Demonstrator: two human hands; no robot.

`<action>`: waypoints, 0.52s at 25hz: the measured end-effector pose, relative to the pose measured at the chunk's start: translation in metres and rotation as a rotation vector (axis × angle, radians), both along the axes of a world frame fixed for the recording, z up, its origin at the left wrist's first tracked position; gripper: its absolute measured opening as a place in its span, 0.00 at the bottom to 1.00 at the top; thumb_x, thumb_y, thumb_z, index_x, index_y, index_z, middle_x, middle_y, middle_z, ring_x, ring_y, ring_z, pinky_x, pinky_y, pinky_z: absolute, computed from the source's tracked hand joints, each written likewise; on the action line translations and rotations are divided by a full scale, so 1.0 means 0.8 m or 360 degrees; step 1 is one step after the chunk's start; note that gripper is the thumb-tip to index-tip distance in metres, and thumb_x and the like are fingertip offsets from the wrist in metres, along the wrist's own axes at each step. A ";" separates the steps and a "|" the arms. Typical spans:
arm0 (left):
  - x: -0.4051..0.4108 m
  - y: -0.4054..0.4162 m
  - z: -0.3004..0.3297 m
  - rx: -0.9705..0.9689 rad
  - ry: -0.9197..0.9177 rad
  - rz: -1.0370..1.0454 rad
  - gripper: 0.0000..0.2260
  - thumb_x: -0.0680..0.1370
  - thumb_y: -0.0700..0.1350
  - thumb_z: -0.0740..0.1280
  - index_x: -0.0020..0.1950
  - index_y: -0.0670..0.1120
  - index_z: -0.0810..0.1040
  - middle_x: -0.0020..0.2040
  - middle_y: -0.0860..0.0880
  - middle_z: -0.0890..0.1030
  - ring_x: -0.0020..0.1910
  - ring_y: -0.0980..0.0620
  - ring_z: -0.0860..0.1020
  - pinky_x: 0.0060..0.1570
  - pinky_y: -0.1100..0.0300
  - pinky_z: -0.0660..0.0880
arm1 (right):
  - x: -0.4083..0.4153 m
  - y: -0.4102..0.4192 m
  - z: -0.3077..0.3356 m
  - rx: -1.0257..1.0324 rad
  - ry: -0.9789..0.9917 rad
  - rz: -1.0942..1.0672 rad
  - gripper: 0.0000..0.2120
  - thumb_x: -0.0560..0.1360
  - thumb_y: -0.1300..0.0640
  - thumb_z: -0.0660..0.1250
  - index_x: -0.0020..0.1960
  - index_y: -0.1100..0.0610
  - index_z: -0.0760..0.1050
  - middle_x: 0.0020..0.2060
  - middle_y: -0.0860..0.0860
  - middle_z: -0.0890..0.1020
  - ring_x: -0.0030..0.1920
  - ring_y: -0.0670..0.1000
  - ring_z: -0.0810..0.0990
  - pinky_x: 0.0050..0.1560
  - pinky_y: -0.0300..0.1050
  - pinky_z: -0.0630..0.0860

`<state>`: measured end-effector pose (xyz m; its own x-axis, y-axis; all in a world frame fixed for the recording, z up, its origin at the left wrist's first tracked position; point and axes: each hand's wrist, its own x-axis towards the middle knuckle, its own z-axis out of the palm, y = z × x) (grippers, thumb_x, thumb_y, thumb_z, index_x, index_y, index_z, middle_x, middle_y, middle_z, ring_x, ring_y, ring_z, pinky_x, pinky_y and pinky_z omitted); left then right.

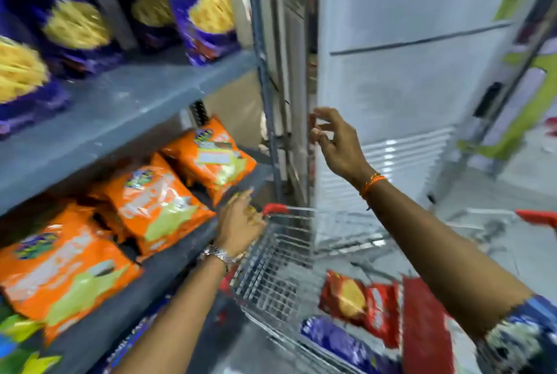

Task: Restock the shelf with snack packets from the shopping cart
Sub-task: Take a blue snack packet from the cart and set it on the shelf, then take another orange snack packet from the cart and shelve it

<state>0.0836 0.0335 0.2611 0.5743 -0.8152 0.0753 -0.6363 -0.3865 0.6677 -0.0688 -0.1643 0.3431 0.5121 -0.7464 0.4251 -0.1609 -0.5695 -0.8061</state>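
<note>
Orange snack packets (156,201) lie in a row on the grey middle shelf (180,265) at the left. Purple packets (208,12) stand on the upper shelf (126,108). My left hand (241,223), with a watch at the wrist, hovers by the shelf edge next to the cart's red corner; it holds nothing and its fingers are loosely apart. My right hand (334,141) is raised in the air in front of the white fridge, fingers spread and empty. The wire shopping cart (271,277) below holds red packets (358,304) and a purple packet (337,340).
A white fridge (401,78) stands straight ahead, close behind the cart. A metal shelf upright (268,102) runs between shelf and fridge. Another cart's red handle (536,217) shows at the right. Green and yellow packets (18,343) sit at the lower left.
</note>
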 end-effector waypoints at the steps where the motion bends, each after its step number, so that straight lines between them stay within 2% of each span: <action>1: -0.008 -0.010 -0.035 0.0162 0.0029 -0.0078 0.33 0.68 0.39 0.78 0.71 0.37 0.72 0.55 0.50 0.77 0.56 0.56 0.72 0.66 0.61 0.72 | -0.029 -0.008 -0.035 0.0094 0.0080 -0.0078 0.18 0.79 0.63 0.64 0.69 0.58 0.70 0.63 0.53 0.79 0.58 0.54 0.81 0.60 0.48 0.78; 2: -0.019 -0.016 -0.069 0.0306 0.0050 -0.0155 0.35 0.68 0.41 0.79 0.73 0.38 0.71 0.57 0.50 0.78 0.58 0.54 0.75 0.67 0.56 0.72 | -0.060 -0.012 -0.074 0.0194 0.0165 -0.0155 0.18 0.79 0.62 0.65 0.69 0.58 0.70 0.64 0.53 0.79 0.58 0.54 0.81 0.60 0.48 0.78; 4: -0.038 -0.027 -0.122 0.0533 0.0148 -0.0245 0.39 0.67 0.45 0.80 0.75 0.42 0.69 0.67 0.47 0.78 0.66 0.48 0.76 0.63 0.62 0.72 | -0.111 -0.011 -0.145 0.0374 0.0342 -0.0278 0.19 0.79 0.61 0.65 0.69 0.61 0.71 0.64 0.57 0.79 0.58 0.57 0.81 0.60 0.51 0.77; 5: -0.050 -0.033 -0.151 0.0662 0.0213 -0.0286 0.40 0.68 0.46 0.80 0.76 0.42 0.68 0.69 0.45 0.78 0.67 0.46 0.77 0.58 0.63 0.72 | -0.137 -0.007 -0.183 0.0512 0.0449 -0.0340 0.19 0.79 0.62 0.66 0.69 0.63 0.71 0.63 0.59 0.79 0.59 0.59 0.81 0.61 0.54 0.76; 7: -0.069 -0.051 -0.198 0.0877 0.0336 -0.0330 0.39 0.69 0.47 0.79 0.76 0.40 0.67 0.68 0.41 0.78 0.63 0.43 0.80 0.52 0.63 0.74 | -0.174 0.006 -0.251 0.0760 0.0693 -0.0459 0.19 0.78 0.62 0.67 0.67 0.66 0.72 0.62 0.62 0.80 0.61 0.63 0.80 0.62 0.58 0.74; 10: -0.092 -0.075 -0.254 0.1047 0.0393 -0.0410 0.32 0.70 0.47 0.79 0.71 0.39 0.73 0.66 0.39 0.80 0.61 0.41 0.81 0.56 0.54 0.78 | -0.208 0.045 -0.345 0.1044 0.1093 -0.0455 0.16 0.76 0.60 0.69 0.62 0.64 0.76 0.58 0.62 0.82 0.61 0.60 0.80 0.60 0.50 0.74; 12: -0.104 -0.096 -0.285 0.1151 0.0422 -0.0477 0.32 0.70 0.47 0.79 0.70 0.40 0.74 0.66 0.39 0.79 0.63 0.42 0.80 0.61 0.52 0.78 | -0.214 0.071 -0.391 0.1423 0.1148 -0.0400 0.09 0.76 0.60 0.68 0.55 0.61 0.77 0.50 0.61 0.81 0.53 0.56 0.81 0.51 0.46 0.75; 13: -0.109 -0.106 -0.296 0.1210 0.0451 -0.0500 0.33 0.70 0.47 0.79 0.71 0.39 0.72 0.68 0.39 0.78 0.65 0.41 0.78 0.64 0.50 0.77 | -0.214 0.081 -0.408 0.1659 0.1048 -0.0457 0.04 0.77 0.62 0.67 0.51 0.60 0.77 0.45 0.60 0.80 0.45 0.55 0.81 0.44 0.43 0.77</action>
<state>-0.0038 -0.0513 0.0240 0.2287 -0.7101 -0.6660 -0.6372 -0.6263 0.4490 -0.2404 -0.0995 0.0163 0.1667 -0.6916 -0.7028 -0.7132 0.4075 -0.5703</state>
